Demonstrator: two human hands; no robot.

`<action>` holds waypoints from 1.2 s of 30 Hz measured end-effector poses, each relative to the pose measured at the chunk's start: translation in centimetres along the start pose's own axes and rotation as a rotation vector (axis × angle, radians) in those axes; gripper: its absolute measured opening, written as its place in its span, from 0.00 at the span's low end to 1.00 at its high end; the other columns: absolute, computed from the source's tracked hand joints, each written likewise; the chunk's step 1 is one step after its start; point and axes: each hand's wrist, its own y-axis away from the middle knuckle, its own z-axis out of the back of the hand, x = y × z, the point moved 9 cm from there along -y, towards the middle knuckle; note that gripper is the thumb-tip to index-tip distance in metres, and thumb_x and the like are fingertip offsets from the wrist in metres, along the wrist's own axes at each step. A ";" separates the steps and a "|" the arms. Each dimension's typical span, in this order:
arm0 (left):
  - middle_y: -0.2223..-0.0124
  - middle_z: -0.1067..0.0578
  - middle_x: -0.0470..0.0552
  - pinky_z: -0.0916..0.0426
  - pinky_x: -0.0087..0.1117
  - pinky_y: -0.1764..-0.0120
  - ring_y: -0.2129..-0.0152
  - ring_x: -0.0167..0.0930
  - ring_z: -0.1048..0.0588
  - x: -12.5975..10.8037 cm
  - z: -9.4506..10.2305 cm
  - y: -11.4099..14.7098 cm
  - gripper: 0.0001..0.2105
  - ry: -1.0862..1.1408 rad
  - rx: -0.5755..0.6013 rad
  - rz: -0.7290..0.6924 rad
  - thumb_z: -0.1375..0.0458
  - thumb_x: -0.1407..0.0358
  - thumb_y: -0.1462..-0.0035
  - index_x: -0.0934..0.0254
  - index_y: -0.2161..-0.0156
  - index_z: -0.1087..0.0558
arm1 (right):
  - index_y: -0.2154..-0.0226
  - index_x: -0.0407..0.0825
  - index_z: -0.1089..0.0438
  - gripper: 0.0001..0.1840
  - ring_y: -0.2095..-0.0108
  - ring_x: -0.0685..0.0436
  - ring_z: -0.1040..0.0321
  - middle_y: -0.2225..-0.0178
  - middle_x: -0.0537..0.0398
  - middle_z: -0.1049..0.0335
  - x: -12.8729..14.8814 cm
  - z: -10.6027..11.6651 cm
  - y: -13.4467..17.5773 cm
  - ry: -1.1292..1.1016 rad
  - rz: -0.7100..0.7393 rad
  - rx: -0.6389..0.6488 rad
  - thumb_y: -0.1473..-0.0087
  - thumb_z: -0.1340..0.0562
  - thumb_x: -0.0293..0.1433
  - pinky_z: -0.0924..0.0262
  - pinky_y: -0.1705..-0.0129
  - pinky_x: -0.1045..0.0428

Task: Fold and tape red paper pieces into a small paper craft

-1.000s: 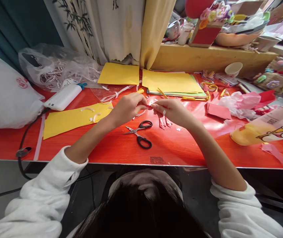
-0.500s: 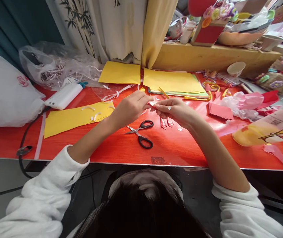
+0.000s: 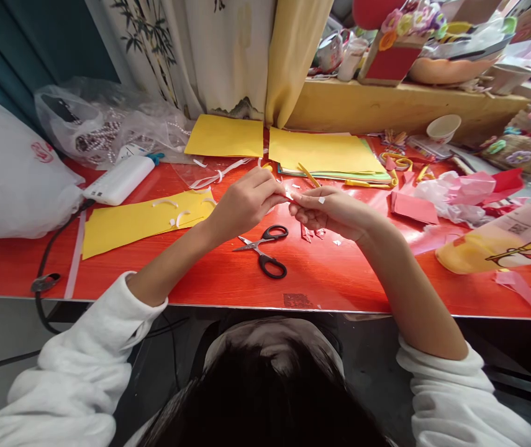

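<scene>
Pinching a small red piece [image 3: 289,196], the left hand [image 3: 252,196] and right hand [image 3: 335,210] nearly meet; I see just a sliver between their fingertips, near the scissors [image 3: 254,246].

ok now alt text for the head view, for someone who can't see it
The left hand and right hand meet to pinch a small reddish piece over a red table. Black-handled scissors lie on the near side, with yellow paper beyond and a drink cup at the right.
</scene>
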 end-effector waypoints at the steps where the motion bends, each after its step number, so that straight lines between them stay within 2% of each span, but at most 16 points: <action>1: 0.69 0.29 0.49 0.34 0.29 0.63 0.69 0.27 0.31 0.1 0.1 0.0 0.04 0.029 -0.006 0.025 0.47 0.69 0.41 0.65 0.66 0.30 | 0.75 0.42 0.29 0.14 0.80 0.57 0.46 0.80 0.56 0.40 0.0 0.0 0.0 -0.011 0.002 0.003 0.44 0.40 0.35 0.52 0.82 0.60; 7: 0.69 0.28 0.47 0.35 0.28 0.65 0.70 0.25 0.30 1.2 0.0 -0.2 0.02 0.203 -0.002 0.203 0.43 0.70 0.44 0.64 0.68 0.29 | 0.73 0.40 0.29 0.11 0.79 0.58 0.45 0.78 0.55 0.39 0.2 -0.4 0.2 -0.088 -0.007 0.011 0.44 0.41 0.30 0.50 0.80 0.60; 11: 0.70 0.29 0.46 0.36 0.29 0.65 0.71 0.25 0.31 1.7 0.0 -0.3 0.03 0.300 0.016 0.281 0.44 0.70 0.44 0.63 0.69 0.29 | 0.70 0.39 0.30 0.09 0.79 0.58 0.45 0.79 0.57 0.40 0.4 -1.0 0.4 -0.222 -0.021 0.044 0.42 0.44 0.25 0.47 0.79 0.61; 15: 0.68 0.29 0.46 0.35 0.29 0.63 0.68 0.25 0.31 1.7 -0.1 -0.3 0.04 0.390 0.039 0.281 0.45 0.72 0.44 0.62 0.67 0.30 | 0.72 0.40 0.32 0.09 0.82 0.59 0.45 0.81 0.60 0.41 0.8 -1.5 0.4 -0.300 0.010 0.105 0.43 0.44 0.25 0.47 0.81 0.62; 19: 0.67 0.31 0.46 0.35 0.29 0.63 0.68 0.25 0.31 1.5 0.1 -0.4 0.05 0.424 0.033 0.253 0.45 0.73 0.45 0.61 0.68 0.31 | 0.68 0.39 0.30 0.11 0.82 0.58 0.40 0.81 0.59 0.38 1.0 -2.2 0.6 -0.225 0.028 0.200 0.41 0.45 0.28 0.43 0.79 0.61; 23: 0.67 0.30 0.47 0.34 0.31 0.62 0.67 0.26 0.31 1.2 0.0 -0.6 0.03 0.463 0.083 0.234 0.45 0.71 0.45 0.61 0.68 0.30 | 0.70 0.40 0.30 0.08 0.82 0.56 0.38 0.81 0.58 0.35 1.0 -2.7 0.9 -0.139 0.027 0.256 0.45 0.40 0.30 0.42 0.79 0.60; 28: 0.69 0.29 0.48 0.33 0.33 0.64 0.69 0.28 0.29 1.7 -0.6 -0.6 0.02 0.553 0.180 0.311 0.43 0.67 0.46 0.62 0.69 0.30 | 0.74 0.42 0.32 0.08 0.81 0.56 0.37 0.80 0.58 0.34 0.9 -2.5 0.9 -0.097 0.035 0.223 0.49 0.36 0.31 0.41 0.78 0.58; 31: 0.69 0.29 0.48 0.32 0.31 0.67 0.71 0.27 0.29 2.0 -1.1 -0.4 0.02 0.646 0.212 0.368 0.43 0.67 0.46 0.63 0.69 0.31 | 0.75 0.42 0.31 0.09 0.81 0.56 0.38 0.79 0.57 0.34 1.1 -2.5 0.9 -0.057 0.050 0.191 0.50 0.36 0.32 0.42 0.79 0.57; 36: 0.66 0.27 0.48 0.30 0.30 0.66 0.69 0.26 0.27 2.6 -1.7 0.0 0.02 0.726 0.191 0.436 0.44 0.68 0.45 0.63 0.64 0.30 | 0.79 0.43 0.32 0.13 0.81 0.56 0.40 0.81 0.56 0.33 2.7 -2.1 1.1 0.154 0.204 0.044 0.50 0.36 0.34 0.45 0.79 0.56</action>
